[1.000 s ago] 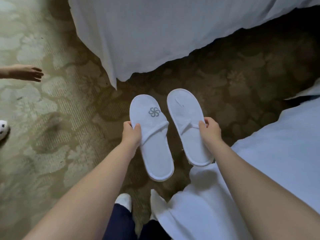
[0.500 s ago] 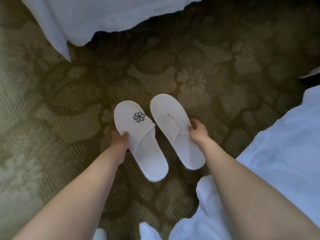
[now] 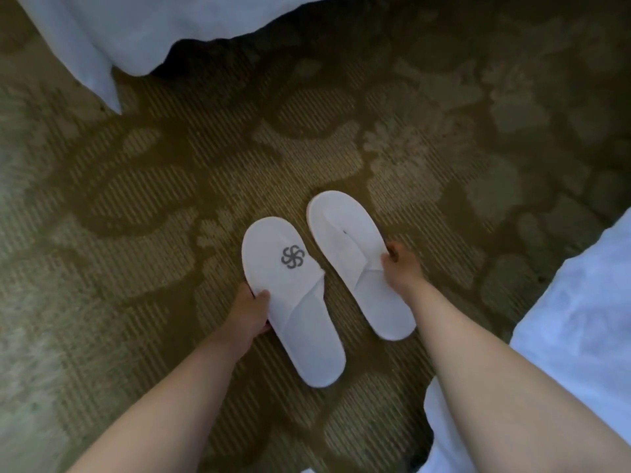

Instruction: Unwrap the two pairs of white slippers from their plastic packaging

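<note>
Two bare white slippers are held side by side low over the patterned carpet, toes pointing away from me. The left slipper (image 3: pixel 297 302) carries a grey pinwheel logo on its toe strap, and my left hand (image 3: pixel 247 314) grips its left edge with the thumb on top. The plain right slipper (image 3: pixel 355 264) is pinched at its right edge by my right hand (image 3: pixel 399 268). No plastic wrapping shows on either slipper. I cannot tell whether the soles touch the carpet.
A white bedsheet (image 3: pixel 102 32) hangs down at the top left. More white bedding (image 3: pixel 580 319) fills the right edge and lower right. Brown floral carpet (image 3: pixel 170 199) covers the floor between them.
Both hands have carried the slippers lower toward the carpet and away from the top-left bedsheet. The other person's hand at the left edge has left the view. Both grips are unchanged.
</note>
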The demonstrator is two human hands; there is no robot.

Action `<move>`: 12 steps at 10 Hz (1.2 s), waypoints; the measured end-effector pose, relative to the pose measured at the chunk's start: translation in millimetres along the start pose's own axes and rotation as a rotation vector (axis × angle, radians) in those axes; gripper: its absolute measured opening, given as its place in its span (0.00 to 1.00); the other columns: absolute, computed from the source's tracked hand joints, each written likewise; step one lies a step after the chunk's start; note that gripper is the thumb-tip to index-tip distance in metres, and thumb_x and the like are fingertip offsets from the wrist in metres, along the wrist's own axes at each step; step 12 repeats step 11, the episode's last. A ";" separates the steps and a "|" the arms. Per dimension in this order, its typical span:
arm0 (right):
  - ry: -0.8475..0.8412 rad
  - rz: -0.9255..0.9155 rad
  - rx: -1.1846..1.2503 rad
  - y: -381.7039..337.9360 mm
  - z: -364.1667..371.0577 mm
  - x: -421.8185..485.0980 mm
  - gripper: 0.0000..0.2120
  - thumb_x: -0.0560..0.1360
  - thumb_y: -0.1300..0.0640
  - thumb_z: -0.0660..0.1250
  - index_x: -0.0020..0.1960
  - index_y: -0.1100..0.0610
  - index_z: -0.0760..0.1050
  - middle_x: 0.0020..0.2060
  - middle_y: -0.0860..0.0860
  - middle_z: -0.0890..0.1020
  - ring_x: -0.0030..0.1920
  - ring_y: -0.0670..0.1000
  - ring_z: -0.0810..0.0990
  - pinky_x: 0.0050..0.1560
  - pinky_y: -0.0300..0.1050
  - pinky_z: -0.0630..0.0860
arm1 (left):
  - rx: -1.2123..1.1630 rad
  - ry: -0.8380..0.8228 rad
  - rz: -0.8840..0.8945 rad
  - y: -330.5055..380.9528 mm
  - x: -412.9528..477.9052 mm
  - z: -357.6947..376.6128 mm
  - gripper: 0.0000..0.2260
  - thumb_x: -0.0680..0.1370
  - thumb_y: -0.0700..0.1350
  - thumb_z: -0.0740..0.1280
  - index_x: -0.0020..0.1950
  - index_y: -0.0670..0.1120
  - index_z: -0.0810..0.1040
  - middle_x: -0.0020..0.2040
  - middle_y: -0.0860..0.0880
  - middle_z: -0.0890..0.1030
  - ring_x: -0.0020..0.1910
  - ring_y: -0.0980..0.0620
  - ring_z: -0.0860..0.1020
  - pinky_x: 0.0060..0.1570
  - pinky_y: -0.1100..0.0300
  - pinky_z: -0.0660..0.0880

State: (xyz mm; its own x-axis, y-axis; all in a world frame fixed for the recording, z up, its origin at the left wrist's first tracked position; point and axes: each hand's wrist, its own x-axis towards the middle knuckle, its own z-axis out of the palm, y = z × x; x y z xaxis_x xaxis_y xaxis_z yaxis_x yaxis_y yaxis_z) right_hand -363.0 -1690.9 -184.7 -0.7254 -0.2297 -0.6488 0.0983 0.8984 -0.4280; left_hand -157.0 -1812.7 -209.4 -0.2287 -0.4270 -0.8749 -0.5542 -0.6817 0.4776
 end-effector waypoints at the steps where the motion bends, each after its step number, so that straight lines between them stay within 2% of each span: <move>1: 0.018 -0.022 -0.001 2.2 0.5 -3.7 0.18 0.80 0.58 0.54 0.69 0.59 0.67 0.67 0.58 0.72 0.67 0.59 0.70 0.64 0.50 0.68 | 0.005 0.076 -0.001 -6.2 -2.4 7.6 0.20 0.80 0.41 0.59 0.72 0.42 0.64 0.69 0.42 0.71 0.66 0.40 0.72 0.58 0.49 0.74; 2: 0.023 -0.014 -0.001 3.3 0.8 -5.6 0.18 0.80 0.59 0.54 0.69 0.60 0.67 0.67 0.59 0.72 0.66 0.60 0.71 0.63 0.50 0.68 | 0.043 0.083 -0.015 -12.5 -7.1 13.8 0.20 0.79 0.42 0.61 0.71 0.41 0.65 0.69 0.41 0.72 0.66 0.40 0.72 0.66 0.43 0.70; 3: 0.035 -0.010 0.014 3.3 2.1 -6.2 0.18 0.80 0.60 0.53 0.69 0.60 0.67 0.67 0.59 0.72 0.67 0.59 0.71 0.64 0.50 0.68 | 0.076 0.106 -0.036 -14.8 -12.6 15.0 0.20 0.79 0.42 0.60 0.71 0.40 0.66 0.69 0.41 0.72 0.67 0.40 0.71 0.67 0.44 0.69; 5: 0.028 0.003 0.018 8.8 1.8 -4.1 0.18 0.81 0.60 0.53 0.70 0.60 0.66 0.68 0.59 0.72 0.67 0.59 0.70 0.64 0.48 0.67 | 0.163 0.120 -0.077 -24.6 -13.6 19.5 0.20 0.80 0.44 0.60 0.71 0.41 0.65 0.69 0.41 0.72 0.67 0.40 0.72 0.66 0.45 0.70; 6: 0.040 0.010 0.008 15.1 -0.7 -5.8 0.18 0.80 0.61 0.53 0.70 0.59 0.66 0.67 0.58 0.72 0.67 0.58 0.70 0.65 0.49 0.67 | 0.206 0.154 -0.095 -24.6 -11.8 21.0 0.19 0.78 0.44 0.62 0.68 0.39 0.69 0.66 0.39 0.75 0.64 0.39 0.74 0.64 0.45 0.73; 8: 0.112 0.003 -0.024 13.6 -13.9 -27.9 0.21 0.79 0.60 0.57 0.71 0.58 0.64 0.68 0.59 0.72 0.69 0.60 0.69 0.68 0.55 0.67 | 0.341 0.205 -0.184 -4.2 -34.3 12.1 0.22 0.75 0.46 0.68 0.66 0.38 0.71 0.63 0.38 0.77 0.60 0.39 0.77 0.60 0.47 0.76; 9: 0.117 0.007 -0.062 -2.0 -27.7 -58.0 0.20 0.79 0.60 0.55 0.71 0.58 0.65 0.68 0.59 0.72 0.68 0.61 0.69 0.67 0.53 0.67 | 0.462 0.118 -0.032 18.5 -70.8 1.3 0.19 0.76 0.45 0.67 0.66 0.40 0.73 0.63 0.40 0.78 0.60 0.40 0.77 0.59 0.52 0.76; 10: 0.076 0.047 -0.050 -21.5 -48.0 -96.2 0.19 0.79 0.60 0.55 0.69 0.58 0.67 0.67 0.59 0.73 0.67 0.61 0.70 0.67 0.53 0.67 | 0.680 -0.034 0.051 46.4 -117.7 -8.5 0.19 0.77 0.48 0.65 0.65 0.41 0.73 0.61 0.42 0.78 0.58 0.43 0.77 0.50 0.57 0.73; 11: -0.009 0.087 -0.015 -43.8 -72.2 -145.2 0.19 0.80 0.61 0.53 0.70 0.57 0.67 0.67 0.58 0.72 0.68 0.59 0.70 0.66 0.52 0.67 | 0.849 -0.116 0.072 79.6 -166.1 -13.5 0.13 0.78 0.50 0.63 0.58 0.44 0.73 0.56 0.44 0.79 0.55 0.45 0.79 0.50 0.55 0.75; 12: -0.009 0.087 -0.015 -43.8 -72.2 -145.2 0.19 0.80 0.61 0.53 0.70 0.57 0.67 0.67 0.58 0.72 0.68 0.59 0.70 0.66 0.52 0.67 | 0.849 -0.116 0.072 79.6 -166.1 -13.5 0.13 0.78 0.50 0.63 0.58 0.44 0.73 0.56 0.44 0.79 0.55 0.45 0.79 0.50 0.55 0.75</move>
